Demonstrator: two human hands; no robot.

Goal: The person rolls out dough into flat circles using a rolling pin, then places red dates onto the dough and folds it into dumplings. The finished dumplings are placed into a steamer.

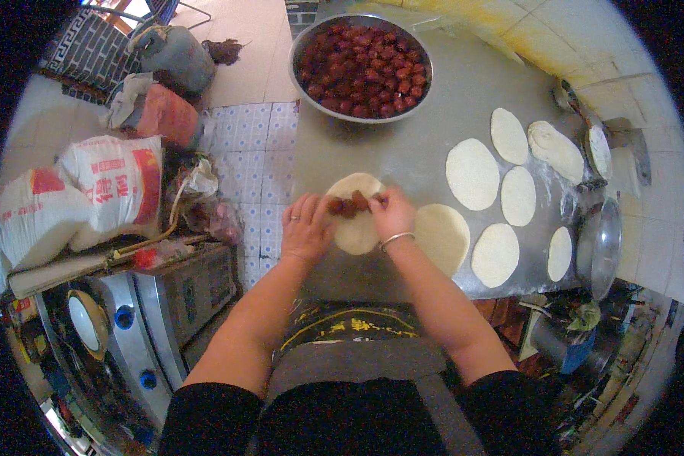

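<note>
A flat oval dough round (357, 239) lies on the metal worktop in front of me, with a short row of dark red filling (349, 205) across its middle. My left hand (308, 228), a ring on one finger, rests over the dough's left edge beside the filling; its fingertips are partly hidden. At the right end of the row, my right hand (393, 214), with a bangle at the wrist, has its thumb and fingers pinched on a dark piece of filling. Under my right forearm sits another dough round (444, 236). Beyond my hands stands a metal bowl (365, 119) full of dark red balls.
Several flat dough rounds (472, 174) and a thicker dough lump (556, 151) lie to the right on the floured worktop (319, 148). A metal basin (601, 251) stands at its right end. White printed sacks (114, 188), a red container (168, 117) and a gas cylinder (174, 60) are on the left.
</note>
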